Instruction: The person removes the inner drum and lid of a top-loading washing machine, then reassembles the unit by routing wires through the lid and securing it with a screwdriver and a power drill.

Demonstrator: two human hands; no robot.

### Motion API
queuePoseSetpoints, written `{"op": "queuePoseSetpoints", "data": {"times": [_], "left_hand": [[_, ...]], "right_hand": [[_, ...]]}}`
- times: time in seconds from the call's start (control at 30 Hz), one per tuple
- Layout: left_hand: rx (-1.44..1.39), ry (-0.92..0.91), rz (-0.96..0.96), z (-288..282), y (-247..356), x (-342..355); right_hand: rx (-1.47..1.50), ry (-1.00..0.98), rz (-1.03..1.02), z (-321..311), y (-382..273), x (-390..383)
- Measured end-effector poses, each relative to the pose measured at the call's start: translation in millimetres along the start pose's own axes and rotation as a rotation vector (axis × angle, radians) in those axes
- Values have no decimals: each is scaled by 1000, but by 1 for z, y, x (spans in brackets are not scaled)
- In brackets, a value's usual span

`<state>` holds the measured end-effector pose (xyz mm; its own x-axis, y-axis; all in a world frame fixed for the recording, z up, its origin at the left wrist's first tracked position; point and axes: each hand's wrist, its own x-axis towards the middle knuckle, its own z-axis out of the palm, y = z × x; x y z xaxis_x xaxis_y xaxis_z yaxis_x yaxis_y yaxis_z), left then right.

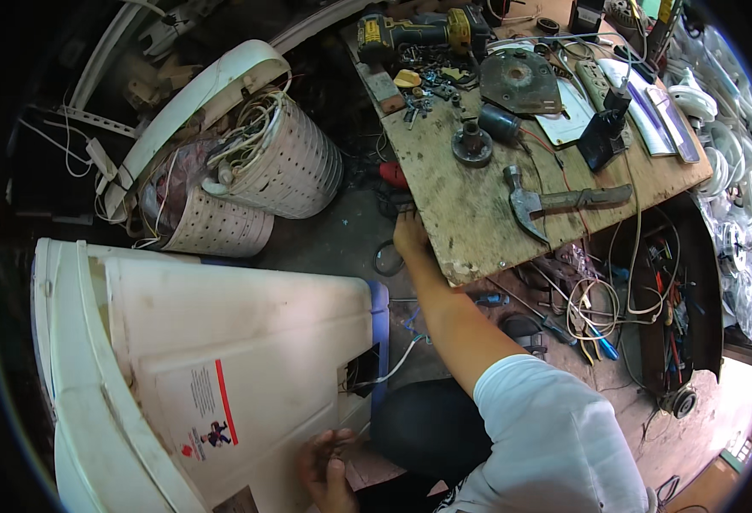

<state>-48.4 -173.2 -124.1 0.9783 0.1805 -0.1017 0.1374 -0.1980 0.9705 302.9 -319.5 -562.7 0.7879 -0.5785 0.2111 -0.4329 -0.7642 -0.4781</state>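
A large white appliance casing [247, 333] with a blue edge lies at the left, and a thin cable [401, 359] comes out of a dark opening in it. By its lower right side is my left hand [329, 468], fingers curled in toward the thumb; whatever they may hold is too small to make out. My right arm stretches forward past the wooden table's corner. Down beside the table's left edge, my right hand [408, 232] reaches toward a dark object near a red item [393, 175]. Its fingertips are hard to see there.
On the wooden table [431, 184] lie a hammer [564, 201], a cordless drill [423, 34], a blackened metal plate [519, 79] and loose screws. Two perforated white tubs [294, 162] stand at the far left. Screwdrivers, pliers [588, 346] and coiled wire lie on the floor, right.
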Motion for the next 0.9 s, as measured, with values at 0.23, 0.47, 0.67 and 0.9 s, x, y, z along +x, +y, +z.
{"op": "queuePoseSetpoints", "data": {"times": [0.23,0.47,0.67,0.9], "left_hand": [[-4,4,22,3,-8,12],[-38,-52,18,10,-3,14],[-14,-30,40,15,-2,11],[525,-186,124,52,-23,35]], "right_hand": [[-172,-97,-94,0,-11,-12],[-104,-292,-371,-33,35,-26],[265,-493,-201,-120,60,-77],[24,-490,-823,-234,80,-107]]}}
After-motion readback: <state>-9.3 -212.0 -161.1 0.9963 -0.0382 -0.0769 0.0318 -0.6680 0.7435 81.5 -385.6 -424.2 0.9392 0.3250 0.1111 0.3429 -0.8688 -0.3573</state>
